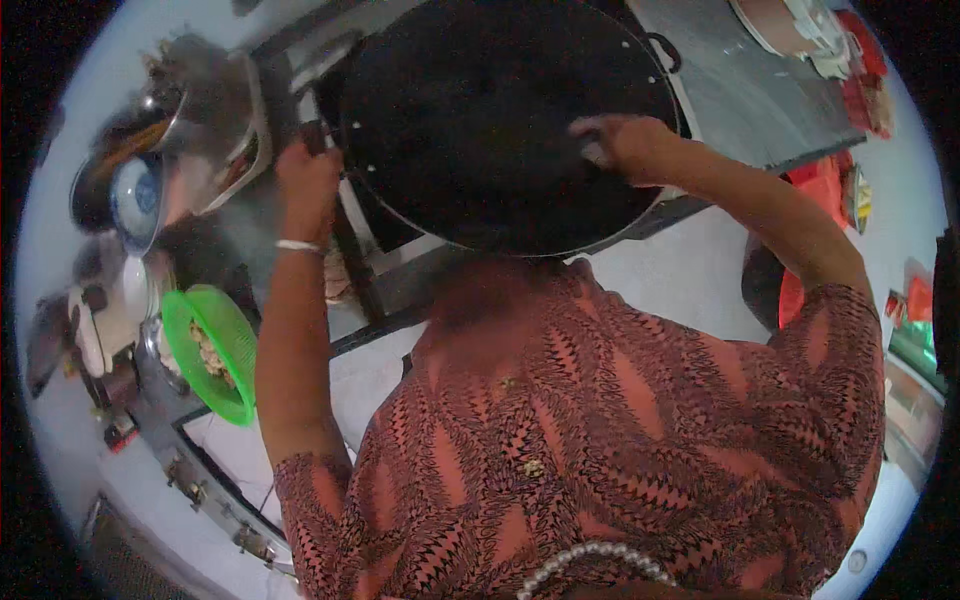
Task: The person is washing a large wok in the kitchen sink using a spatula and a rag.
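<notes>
A very large black wok (480, 150) sits on a stove before me, its inside too dark to show any contents. At the wok's left rim my left hand (309, 180) is closed around a dark loop handle; a white band circles that wrist. Over the right part of the wok reaches my right hand (634, 148), with curled, blurred fingers. Something small and greyish shows under those fingers, too unclear to name or to tell if it is gripped. The wok's other loop handle (664, 52) is at the upper right, free of any hand.
To the left, a green plastic basket (240, 352) holds pale food pieces on the counter. Beyond it are a blue-and-white bowl (135, 195) and a large metal pan (251, 127). Grey countertop (757, 97) extends right, with red containers (817, 191) below its edge.
</notes>
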Demonstrator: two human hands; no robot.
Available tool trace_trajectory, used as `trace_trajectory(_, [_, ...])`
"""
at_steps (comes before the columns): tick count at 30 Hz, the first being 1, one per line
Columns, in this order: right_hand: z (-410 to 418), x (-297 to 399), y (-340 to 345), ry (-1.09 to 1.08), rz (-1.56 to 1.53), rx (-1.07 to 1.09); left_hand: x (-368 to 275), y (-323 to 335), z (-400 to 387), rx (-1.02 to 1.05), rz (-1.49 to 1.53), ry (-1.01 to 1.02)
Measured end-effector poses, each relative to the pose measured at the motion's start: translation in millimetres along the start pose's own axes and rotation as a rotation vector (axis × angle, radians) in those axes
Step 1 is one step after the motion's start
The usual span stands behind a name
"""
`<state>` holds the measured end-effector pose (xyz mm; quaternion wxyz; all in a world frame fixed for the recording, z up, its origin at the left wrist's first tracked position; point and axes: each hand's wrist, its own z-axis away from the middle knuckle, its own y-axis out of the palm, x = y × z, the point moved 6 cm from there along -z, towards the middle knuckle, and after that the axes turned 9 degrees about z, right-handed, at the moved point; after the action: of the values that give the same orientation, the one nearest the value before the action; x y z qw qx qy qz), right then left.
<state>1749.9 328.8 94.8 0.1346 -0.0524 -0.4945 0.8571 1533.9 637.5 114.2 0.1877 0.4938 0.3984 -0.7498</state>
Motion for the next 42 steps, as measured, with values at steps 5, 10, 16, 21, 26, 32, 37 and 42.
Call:
trace_trajectory(5, [-25.5,111.4,-11.3,-0.454,-0.259,0.022,9.9,1.2,8.2,0.033,0.217,0.016])
trace_trajectory(10, [-132.0,166.2,-36.2,-0.446,-0.332,-0.7,-11.4,8.6,13.9,-0.023,0.176,-0.037])
trace_trajectory(16, [-218.4,64.9,-89.6,-0.034,0.184,-0.779,-5.5,4.2,10.4,-0.047,0.237,0.009])
trace_trajectory(21, [-186.4,-68.4,-62.4,0.02,0.102,-0.925,4.5,7.4,4.8,-0.013,0.179,0.032])
trace_trajectory(26, [-143.0,6.5,-28.2,0.136,0.11,0.323,19.1,4.8,-0.2,-0.056,0.155,0.067])
trace_trajectory(32, [-174.9,-5.0,-150.9,-0.102,-0.65,-0.821,8.9,1.9,11.4,-0.084,0.239,-0.024])
trace_trajectory(37, [-200.5,10.8,-153.2,-0.062,-0.422,-0.633,-2.7,3.4,19.5,-0.071,0.464,-0.032])
trace_trajectory(42, [-157.2,29.3,-143.2,-0.241,-0.225,-0.949,-6.1,3.4,21.2,-0.049,0.447,-0.023])
